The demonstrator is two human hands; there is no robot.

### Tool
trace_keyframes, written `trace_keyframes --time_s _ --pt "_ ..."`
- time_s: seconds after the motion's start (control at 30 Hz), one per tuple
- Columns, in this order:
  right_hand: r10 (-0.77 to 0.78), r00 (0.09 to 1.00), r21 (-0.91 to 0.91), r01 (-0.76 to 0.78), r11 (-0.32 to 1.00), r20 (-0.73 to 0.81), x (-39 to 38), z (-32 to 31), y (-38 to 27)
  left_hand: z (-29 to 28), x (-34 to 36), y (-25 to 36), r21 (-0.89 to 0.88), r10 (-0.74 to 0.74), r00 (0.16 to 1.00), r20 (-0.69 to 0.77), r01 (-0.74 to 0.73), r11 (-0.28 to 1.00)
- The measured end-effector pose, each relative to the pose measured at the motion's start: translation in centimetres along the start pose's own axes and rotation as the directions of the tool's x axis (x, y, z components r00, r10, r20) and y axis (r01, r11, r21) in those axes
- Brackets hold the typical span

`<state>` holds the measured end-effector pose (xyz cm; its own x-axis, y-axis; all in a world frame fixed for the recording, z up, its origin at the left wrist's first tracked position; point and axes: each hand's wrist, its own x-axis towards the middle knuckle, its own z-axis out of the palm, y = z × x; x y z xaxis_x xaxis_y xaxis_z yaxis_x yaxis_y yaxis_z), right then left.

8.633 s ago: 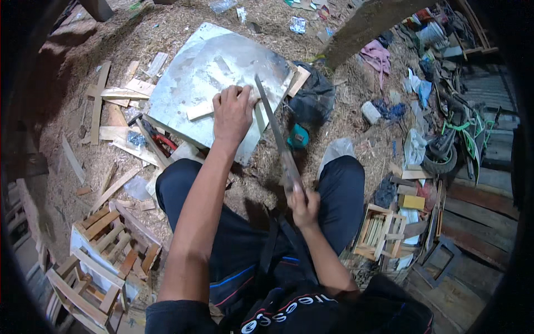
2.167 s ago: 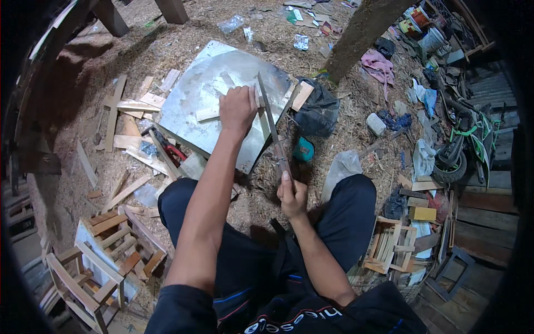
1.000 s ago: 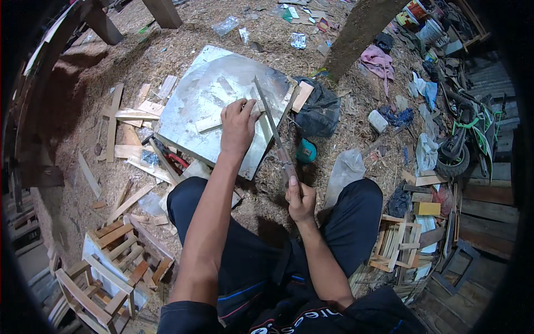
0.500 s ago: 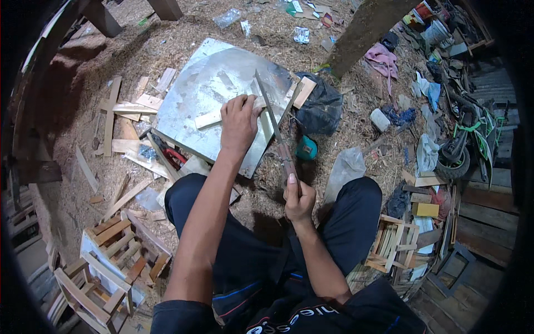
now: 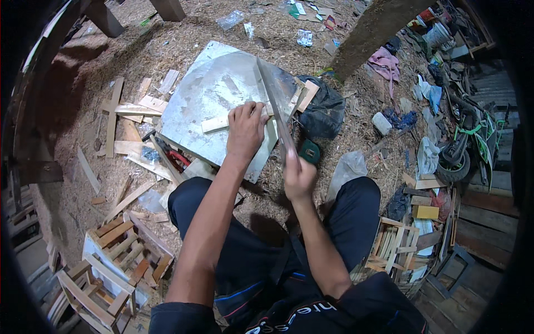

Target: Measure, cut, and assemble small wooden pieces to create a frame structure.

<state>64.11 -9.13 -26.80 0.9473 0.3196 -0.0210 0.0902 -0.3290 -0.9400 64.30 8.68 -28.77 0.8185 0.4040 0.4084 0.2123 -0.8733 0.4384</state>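
A light wooden strip point(image 5: 213, 124) lies across a low table with a worn, shiny metal top point(image 5: 186, 103). My left hand point(image 5: 245, 134) is closed over the strip and presses it against the top. A handsaw point(image 5: 271, 97) is gripped in my right hand point(image 5: 300, 177), its long thin blade pointing away from me and crossing the strip just right of my left hand. My fingers cover most of the saw's handle. Whether the blade has cut into the wood cannot be made out.
Scrap wood pieces point(image 5: 130, 131) lie left of the table, near red-handled pliers point(image 5: 178, 160). A black plastic bag point(image 5: 322, 114) and a green tape measure point(image 5: 309, 151) are to its right. Small wooden frames point(image 5: 97, 289) stand lower left; a toy-like motorbike point(image 5: 473, 133) is far right.
My right hand has pushed the saw forward, away from my body, and the blade reaches farther over the table. My left hand stays on the strip. The view has shifted slightly.
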Motion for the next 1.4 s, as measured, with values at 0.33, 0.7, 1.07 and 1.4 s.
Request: trace_keyframes --time_s 0.33,0.7,1.07,1.4 --pt "-0.026 0.999 0.06 0.025 0.998 0.021 -8.2 -3.7 2.1 0.1 0.5 -0.5 0.034 -0.014 1.0 0.004 0.014 0.999" --pt "0.113 0.991 0.117 -0.122 0.986 0.075 -3.2 -2.1 2.8 0.3 0.5 -0.2 0.013 -0.008 1.0 -0.024 0.008 1.0" --pt "-0.349 0.922 -0.202 0.378 0.903 0.168 6.8 0.5 -1.1 -2.0 0.4 -2.6 0.035 0.116 0.993 -0.005 -0.116 0.993" --pt "-0.492 0.739 -0.477 0.673 0.565 0.459 8.3 2.3 -2.2 -9.4 1.5 -4.0 -0.485 -0.14 0.985 0.103 0.172 0.857"
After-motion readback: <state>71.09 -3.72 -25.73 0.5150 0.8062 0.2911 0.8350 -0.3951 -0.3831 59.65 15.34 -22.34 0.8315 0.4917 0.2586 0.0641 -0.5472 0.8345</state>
